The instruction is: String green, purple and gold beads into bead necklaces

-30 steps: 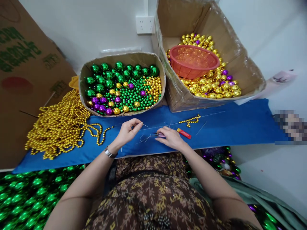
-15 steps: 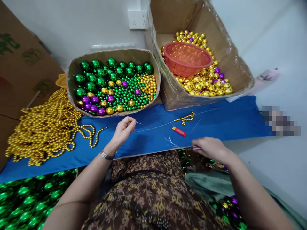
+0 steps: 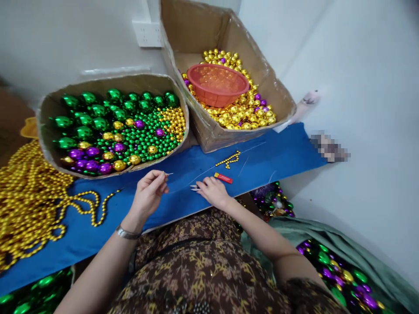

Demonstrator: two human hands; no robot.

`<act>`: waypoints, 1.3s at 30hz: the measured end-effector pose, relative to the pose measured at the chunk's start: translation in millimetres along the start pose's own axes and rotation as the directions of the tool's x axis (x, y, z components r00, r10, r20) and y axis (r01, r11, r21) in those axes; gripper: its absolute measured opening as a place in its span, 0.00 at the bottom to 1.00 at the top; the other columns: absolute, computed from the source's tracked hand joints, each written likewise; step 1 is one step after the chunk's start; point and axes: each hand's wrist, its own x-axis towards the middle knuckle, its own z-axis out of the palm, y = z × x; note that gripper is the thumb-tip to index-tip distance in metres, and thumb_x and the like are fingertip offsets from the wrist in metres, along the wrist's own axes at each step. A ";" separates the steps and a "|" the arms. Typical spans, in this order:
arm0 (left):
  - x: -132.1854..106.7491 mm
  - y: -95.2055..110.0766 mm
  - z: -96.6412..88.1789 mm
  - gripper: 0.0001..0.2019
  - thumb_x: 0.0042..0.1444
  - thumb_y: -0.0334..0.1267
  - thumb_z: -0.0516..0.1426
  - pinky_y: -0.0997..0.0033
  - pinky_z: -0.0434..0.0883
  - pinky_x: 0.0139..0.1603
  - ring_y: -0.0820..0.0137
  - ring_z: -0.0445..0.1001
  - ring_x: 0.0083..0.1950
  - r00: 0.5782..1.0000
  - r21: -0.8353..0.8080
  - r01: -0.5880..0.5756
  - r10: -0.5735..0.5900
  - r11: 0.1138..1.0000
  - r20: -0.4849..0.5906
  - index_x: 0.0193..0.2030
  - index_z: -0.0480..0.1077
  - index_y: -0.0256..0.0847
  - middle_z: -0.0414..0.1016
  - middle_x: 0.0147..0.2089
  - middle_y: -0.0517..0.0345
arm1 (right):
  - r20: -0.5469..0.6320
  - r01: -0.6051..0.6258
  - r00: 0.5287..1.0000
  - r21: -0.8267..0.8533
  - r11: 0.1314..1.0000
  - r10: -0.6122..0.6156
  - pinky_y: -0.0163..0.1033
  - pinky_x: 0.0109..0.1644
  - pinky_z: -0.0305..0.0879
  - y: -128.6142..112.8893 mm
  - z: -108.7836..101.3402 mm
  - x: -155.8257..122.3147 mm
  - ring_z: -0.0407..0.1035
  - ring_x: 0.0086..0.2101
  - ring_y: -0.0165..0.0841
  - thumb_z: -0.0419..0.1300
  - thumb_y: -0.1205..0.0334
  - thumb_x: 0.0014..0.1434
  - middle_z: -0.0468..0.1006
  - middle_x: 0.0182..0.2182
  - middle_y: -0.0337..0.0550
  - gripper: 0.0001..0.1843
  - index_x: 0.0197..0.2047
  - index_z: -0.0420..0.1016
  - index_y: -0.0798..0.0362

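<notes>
My left hand is raised over the blue cloth, finger and thumb pinched on a thin pale thread whose short end sticks out to the right. To its right, my right hand is closed on a pair of thread snips. Their small pointed blades face left, and the handles are hidden under my fingers. A short gold bead strand lies on the cloth beyond, with thin thread running from it toward my hands. Beside my right hand lies a red lighter with a yellow end.
A carton of green, gold and purple balls stands behind my hands. The taller carton beside it holds gold balls and a red basket. Gold bead chains are heaped at left. Ball-filled containers sit below the table edge.
My right hand has moved left from the table's front edge to near my left hand, bringing the thread snips. My left hand still pinches the thread. The view has shifted right.
</notes>
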 end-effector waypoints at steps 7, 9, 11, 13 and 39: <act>-1.3 -2.4 -3.9 0.10 0.45 0.38 0.68 0.82 0.54 0.18 0.83 0.52 0.20 0.997 -0.001 0.045 -0.045 0.999 -0.061 0.29 0.74 0.34 0.58 0.20 0.67 | -0.038 -0.308 0.950 -0.282 0.909 0.310 0.42 0.45 0.59 88.8 -12.9 -24.1 0.66 0.45 0.41 0.46 0.68 0.67 0.73 0.45 0.56 0.17 0.53 0.72 0.54; -1.7 -4.3 -3.5 0.11 0.45 0.39 0.68 0.82 0.54 0.18 0.83 0.52 0.20 0.996 -0.006 0.056 -0.056 0.998 -0.064 0.29 0.74 0.34 0.58 0.20 0.66 | -0.038 -0.341 0.937 -0.325 0.882 0.348 0.43 0.44 0.57 113.2 -12.4 -34.8 0.65 0.45 0.43 0.46 0.71 0.66 0.72 0.46 0.59 0.18 0.53 0.72 0.57; -1.9 -6.2 -1.7 0.11 0.45 0.39 0.68 0.82 0.54 0.18 0.83 0.52 0.19 0.996 -0.008 0.072 -0.072 0.997 -0.060 0.30 0.74 0.34 0.58 0.20 0.67 | -0.024 -0.321 0.942 -0.360 0.876 0.335 0.42 0.43 0.56 127.5 -8.7 -41.2 0.65 0.45 0.42 0.46 0.71 0.66 0.72 0.47 0.58 0.19 0.55 0.70 0.56; -2.4 -7.9 0.7 0.11 0.45 0.40 0.68 0.82 0.53 0.18 0.83 0.51 0.19 0.994 -0.013 0.094 -0.095 0.995 -0.057 0.30 0.74 0.34 0.57 0.19 0.67 | -0.005 -0.274 0.956 -0.385 0.881 0.295 0.41 0.42 0.54 133.9 -4.5 -42.8 0.64 0.45 0.40 0.46 0.70 0.66 0.72 0.47 0.55 0.18 0.55 0.69 0.55; -14.7 -14.1 13.9 0.12 0.46 0.41 0.67 0.81 0.52 0.18 0.84 0.49 0.18 0.987 -0.118 0.152 -0.157 0.981 -0.042 0.31 0.73 0.35 0.56 0.20 0.68 | -0.280 -0.050 0.960 -0.154 0.987 0.005 0.36 0.42 0.62 81.7 -24.1 -20.3 0.71 0.38 0.34 0.49 0.65 0.67 0.79 0.37 0.48 0.12 0.46 0.74 0.55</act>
